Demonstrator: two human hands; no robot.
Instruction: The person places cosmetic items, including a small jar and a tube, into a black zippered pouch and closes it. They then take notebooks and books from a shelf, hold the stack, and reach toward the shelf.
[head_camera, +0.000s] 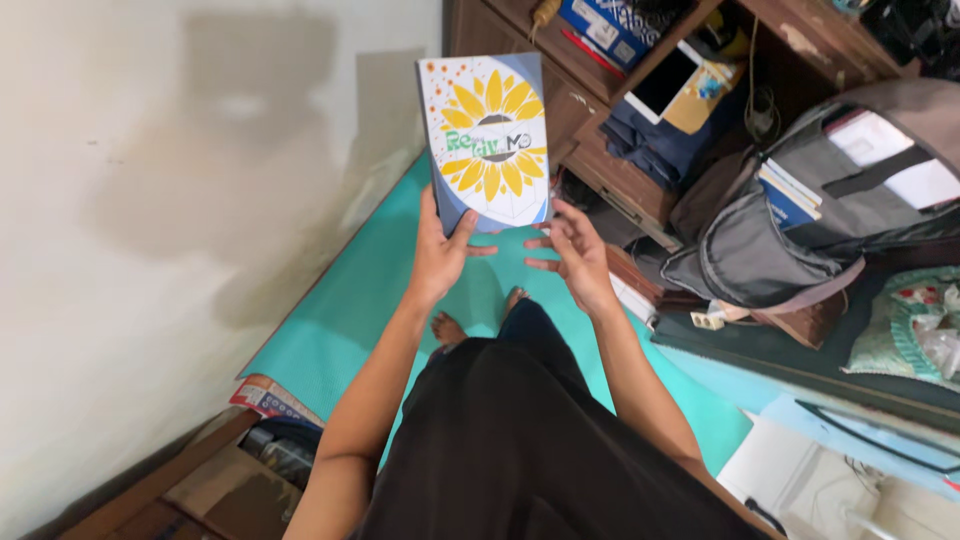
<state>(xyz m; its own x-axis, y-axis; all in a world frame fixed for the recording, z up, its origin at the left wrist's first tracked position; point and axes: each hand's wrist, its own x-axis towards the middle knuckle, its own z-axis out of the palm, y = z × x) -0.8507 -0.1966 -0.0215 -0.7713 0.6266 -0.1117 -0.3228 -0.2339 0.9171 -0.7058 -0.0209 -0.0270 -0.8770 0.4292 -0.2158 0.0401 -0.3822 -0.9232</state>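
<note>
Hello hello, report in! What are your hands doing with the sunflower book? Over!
Left hand grips sunflower book by its lower edge. Right hand open, fingertips beside the book's corner. Nothing between hands and book.

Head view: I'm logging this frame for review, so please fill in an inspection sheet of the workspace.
Surface: teal floor mat, bare feet on it.
Job's things: sunflower-cover book, held upright.
Clutter: open grey backpack with books; wooden shelf holding folded cloth and boxes.
Hands: left hand grips the book's lower edge; right hand open beside its corner.
Cables: cord on the shelf.
Surroundings: stained white wall.
</note>
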